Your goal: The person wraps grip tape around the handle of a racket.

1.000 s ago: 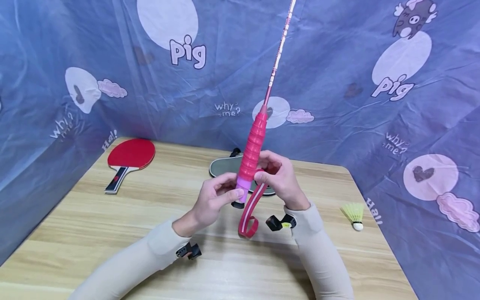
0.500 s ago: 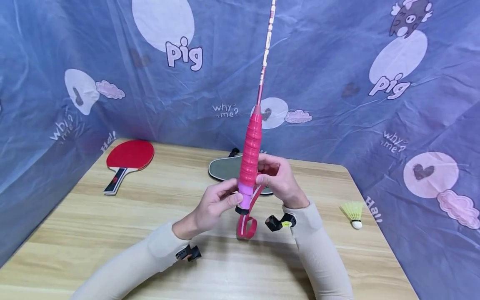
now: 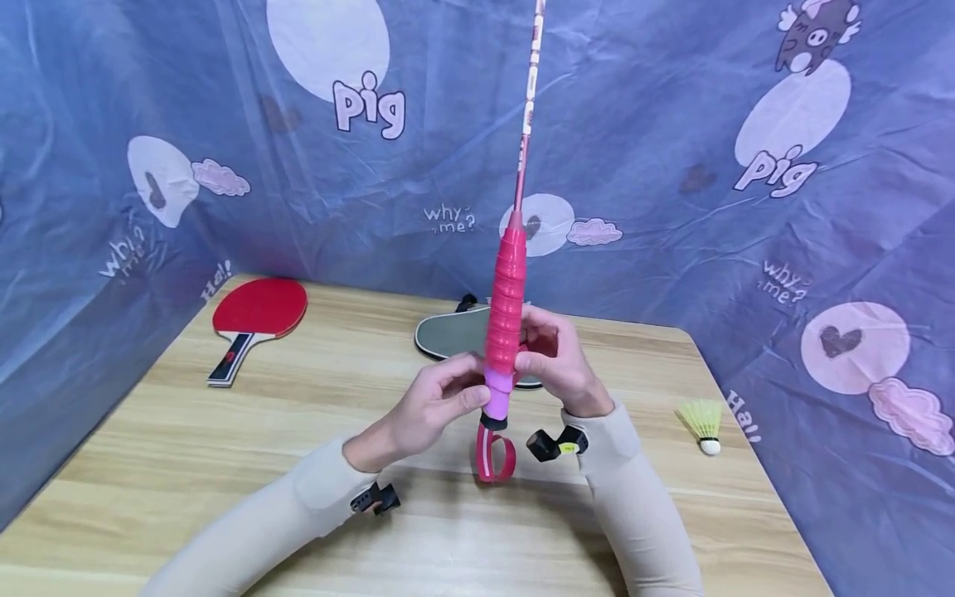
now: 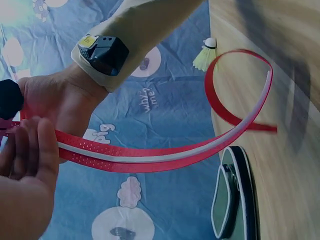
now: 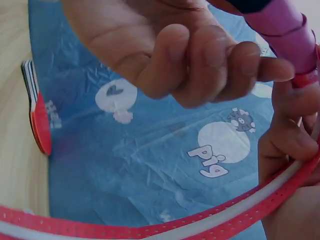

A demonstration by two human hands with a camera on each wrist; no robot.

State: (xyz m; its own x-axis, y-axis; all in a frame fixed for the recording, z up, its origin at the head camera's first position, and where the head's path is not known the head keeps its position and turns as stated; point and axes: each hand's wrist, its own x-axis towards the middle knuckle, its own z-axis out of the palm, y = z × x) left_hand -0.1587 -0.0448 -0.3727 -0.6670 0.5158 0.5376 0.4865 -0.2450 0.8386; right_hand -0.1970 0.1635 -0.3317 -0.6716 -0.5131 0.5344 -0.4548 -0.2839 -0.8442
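A badminton racket stands nearly upright in the head view, its head beyond the frame. Red grip tape winds round most of its handle; the lower handle is bare purple above a black end cap. My left hand pinches the purple part between thumb and fingers. Beside the wrapped part, my right hand pinches the unwound red tape between thumb and fingers. This white-striped tape trails off and curls into a loop at its loose end, partly hidden behind the handle in the head view.
A red table tennis bat lies at the back left of the wooden table. Behind the hands is a grey-green racket case, partly covered. A yellow shuttlecock lies at the right. Blue printed cloth hangs round the table.
The racket has swung from a rightward lean to nearly upright, its end cap shifting right and slightly down. The tape between right hand and loop has passed behind the handle. Both hands keep their hold.
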